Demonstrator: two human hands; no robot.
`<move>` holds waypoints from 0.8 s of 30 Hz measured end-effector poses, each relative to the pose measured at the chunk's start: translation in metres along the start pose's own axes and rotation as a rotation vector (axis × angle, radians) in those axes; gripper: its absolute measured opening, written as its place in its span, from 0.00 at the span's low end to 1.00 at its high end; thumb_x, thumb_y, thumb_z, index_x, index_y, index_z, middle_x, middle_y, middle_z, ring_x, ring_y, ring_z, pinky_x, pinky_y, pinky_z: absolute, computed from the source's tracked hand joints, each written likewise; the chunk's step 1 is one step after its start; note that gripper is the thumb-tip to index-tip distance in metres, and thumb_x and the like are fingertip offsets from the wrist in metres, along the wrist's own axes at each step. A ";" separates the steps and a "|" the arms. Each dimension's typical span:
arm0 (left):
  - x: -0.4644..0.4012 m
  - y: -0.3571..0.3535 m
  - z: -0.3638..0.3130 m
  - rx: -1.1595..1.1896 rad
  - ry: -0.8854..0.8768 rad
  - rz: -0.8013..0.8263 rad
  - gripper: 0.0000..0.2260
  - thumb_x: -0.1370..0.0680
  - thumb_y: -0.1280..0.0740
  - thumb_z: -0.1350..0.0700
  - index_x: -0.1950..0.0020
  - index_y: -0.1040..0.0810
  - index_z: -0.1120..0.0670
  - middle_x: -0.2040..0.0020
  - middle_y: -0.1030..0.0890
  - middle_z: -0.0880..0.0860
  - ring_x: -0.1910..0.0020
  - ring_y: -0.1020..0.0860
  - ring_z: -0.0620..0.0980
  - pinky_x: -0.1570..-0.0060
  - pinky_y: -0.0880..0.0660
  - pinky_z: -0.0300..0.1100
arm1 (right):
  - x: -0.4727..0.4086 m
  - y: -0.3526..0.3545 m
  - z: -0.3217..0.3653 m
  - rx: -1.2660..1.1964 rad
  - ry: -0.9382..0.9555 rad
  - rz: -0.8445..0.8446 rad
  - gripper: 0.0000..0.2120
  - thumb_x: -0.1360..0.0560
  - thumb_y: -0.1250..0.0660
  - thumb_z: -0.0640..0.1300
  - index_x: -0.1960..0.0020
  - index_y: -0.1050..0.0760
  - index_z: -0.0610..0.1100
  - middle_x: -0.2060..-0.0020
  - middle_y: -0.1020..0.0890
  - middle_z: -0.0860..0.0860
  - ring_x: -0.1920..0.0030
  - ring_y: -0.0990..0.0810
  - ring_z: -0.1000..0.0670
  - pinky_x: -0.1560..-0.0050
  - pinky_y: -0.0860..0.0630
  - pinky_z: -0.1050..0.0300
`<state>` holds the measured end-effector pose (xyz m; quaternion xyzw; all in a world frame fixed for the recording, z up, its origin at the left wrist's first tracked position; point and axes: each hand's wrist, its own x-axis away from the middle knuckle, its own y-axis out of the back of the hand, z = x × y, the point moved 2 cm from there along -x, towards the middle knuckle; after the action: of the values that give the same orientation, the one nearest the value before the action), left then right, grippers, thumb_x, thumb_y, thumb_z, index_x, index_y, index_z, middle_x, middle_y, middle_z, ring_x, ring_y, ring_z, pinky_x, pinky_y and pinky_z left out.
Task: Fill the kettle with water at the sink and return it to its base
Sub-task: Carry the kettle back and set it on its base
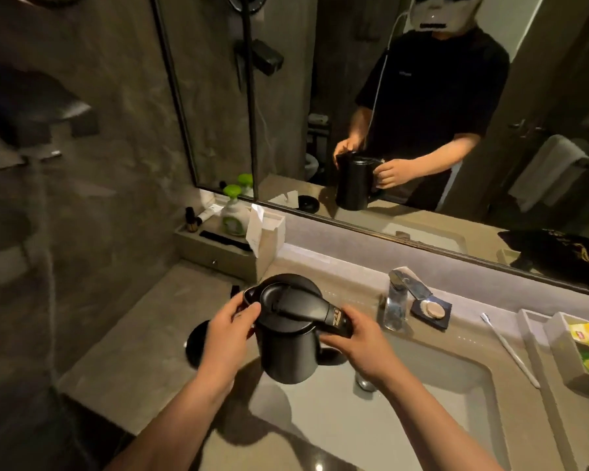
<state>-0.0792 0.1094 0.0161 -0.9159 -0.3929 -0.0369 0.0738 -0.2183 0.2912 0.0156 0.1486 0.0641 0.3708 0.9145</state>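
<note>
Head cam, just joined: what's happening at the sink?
A person holds a black cylindrical electric kettle with both bare hands, lifted above the left edge of the pale sink basin. The right hand grips the handle; the left hand is at the spout side by the lid, which looks closed. The round black kettle base sits bare on the counter to the left. No water runs from the chrome faucet, so filling has not begun.

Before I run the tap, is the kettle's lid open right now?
No, the kettle is held over the sink with its lid lying flat and shut, the left hand at the spout side, the right hand on the handle.
</note>
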 end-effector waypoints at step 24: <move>-0.068 0.136 0.020 -0.033 0.052 -0.289 0.12 0.24 0.31 0.53 0.40 0.20 0.44 0.48 0.16 0.43 0.48 0.19 0.41 0.48 0.24 0.43 | -0.106 -0.142 0.016 0.129 0.022 0.266 0.15 0.28 0.26 0.40 0.43 0.24 0.45 0.56 0.20 0.56 0.56 0.23 0.59 0.54 0.27 0.64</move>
<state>-0.0273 -0.0286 -0.0265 -0.8495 -0.5180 -0.0773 0.0627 -0.1974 0.1172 -0.0139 0.2103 0.0775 0.4856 0.8450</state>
